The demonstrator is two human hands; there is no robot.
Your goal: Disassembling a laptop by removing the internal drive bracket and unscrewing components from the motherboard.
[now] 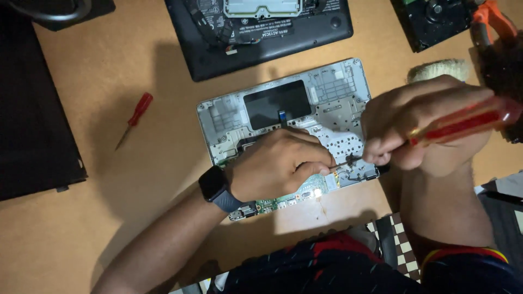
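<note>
An opened silver laptop base (332, 87) lies on the tan table, its metal frame, dark trackpad patch and green circuit board (289, 200) exposed. My left hand (280, 163), with a dark watch on the wrist, rests on the base's near edge, fingers curled around the shaft tip of a screwdriver. My right hand (419, 122) grips the red translucent handle of that screwdriver (463, 124), whose shaft points left and down onto the base's near right corner.
A small red screwdriver (134, 117) lies loose at the left. A black laptop bottom (261, 32) lies at the back, a black panel (32, 109) at far left, a dark drive (430, 22) and orange-handled pliers (490, 22) at back right.
</note>
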